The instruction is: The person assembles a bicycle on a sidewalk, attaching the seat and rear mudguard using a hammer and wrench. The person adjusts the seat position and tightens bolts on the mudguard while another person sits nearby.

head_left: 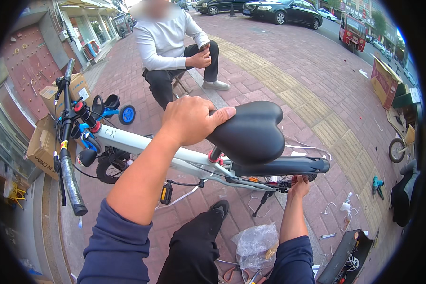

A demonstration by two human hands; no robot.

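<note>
Street pavement outside a shopfront, used as an open-air bicycle assembly spot.

Red brick paving with a yellow tactile strip; parked cars on the road far right; shopfronts far left; cardboard boxes at left; a white bicycle near centre; a plastic bag, a drill and loose ties on the ground.

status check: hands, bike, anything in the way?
Left hand gripping the nose of the black saddle. Right hand low at the rear wheel, under the rear fender. White bike frame upright. Plastic bag underfoot.
</note>
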